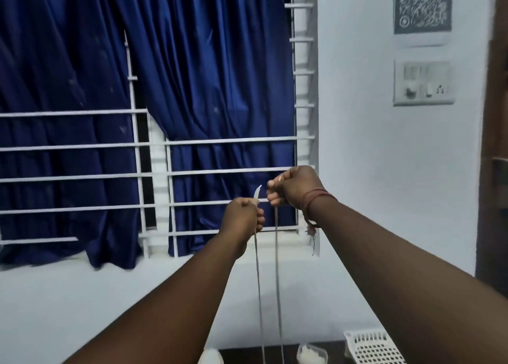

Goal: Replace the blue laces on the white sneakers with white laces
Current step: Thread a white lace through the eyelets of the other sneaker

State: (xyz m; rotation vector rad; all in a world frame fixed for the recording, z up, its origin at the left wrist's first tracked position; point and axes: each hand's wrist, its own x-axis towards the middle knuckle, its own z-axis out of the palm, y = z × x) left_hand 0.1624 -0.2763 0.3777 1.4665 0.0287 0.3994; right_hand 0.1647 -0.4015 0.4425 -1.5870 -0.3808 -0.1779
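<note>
Both arms are raised in front of the window. My left hand (243, 216) is closed around one end of a white lace (258, 281), whose tip sticks up above the fist. My right hand (295, 186), a red thread around its wrist, grips the lace's other end a little higher. The two strands hang straight down, side by side, to the bottom edge of the view. A white rounded shape, possibly a sneaker's toe (211, 357), peeks in at the bottom. No blue laces are in view.
A white perforated basket (371, 345) and a small clear container (312, 354) sit on a dark surface at the bottom right. Behind are a white window grille (154, 143), blue curtains (206, 74), a switch panel (423, 83) and a wooden door edge (494, 157).
</note>
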